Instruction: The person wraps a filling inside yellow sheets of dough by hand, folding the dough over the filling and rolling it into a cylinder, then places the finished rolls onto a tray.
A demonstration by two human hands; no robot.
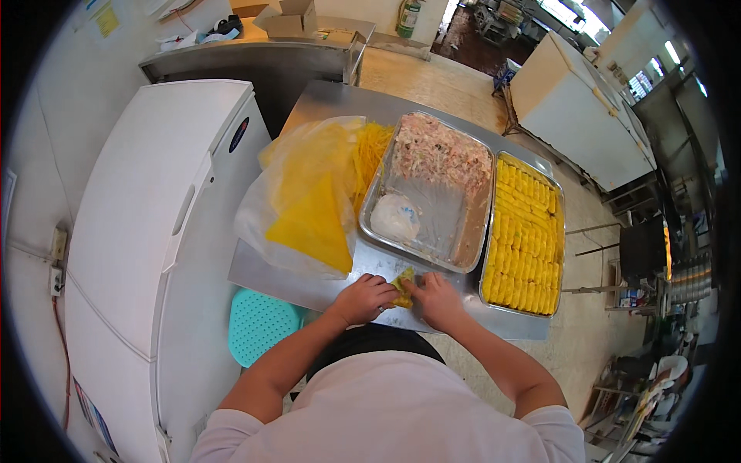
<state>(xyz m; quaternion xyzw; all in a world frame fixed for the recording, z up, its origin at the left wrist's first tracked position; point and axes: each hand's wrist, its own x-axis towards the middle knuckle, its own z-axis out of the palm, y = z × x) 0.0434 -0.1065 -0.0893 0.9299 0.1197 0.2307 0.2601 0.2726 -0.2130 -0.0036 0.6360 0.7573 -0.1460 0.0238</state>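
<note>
At the near edge of the steel table [262, 262], a small yellow wrapper [404, 287] is pinched between my two hands. My left hand [364, 299], wearing a ring, grips its left side with curled fingers. On its right side, the fingers of my right hand [437, 299] press it. Just beyond stands a deep metal tray [444, 212] with pinkish minced filling [440, 150] heaped at its far end and a whitish, plastic-wrapped lump [395, 217] in its near left corner. Yellow sheets [316, 231] lie left of it, partly under clear plastic [255, 208].
Rows of yellow rolls [521, 247] fill a second tray at the table's right. A white chest freezer [177, 170] stands close on the left, with a turquoise stool [262, 328] by the table. Another white freezer [575, 108] is at the far right, near a dark chair [644, 248].
</note>
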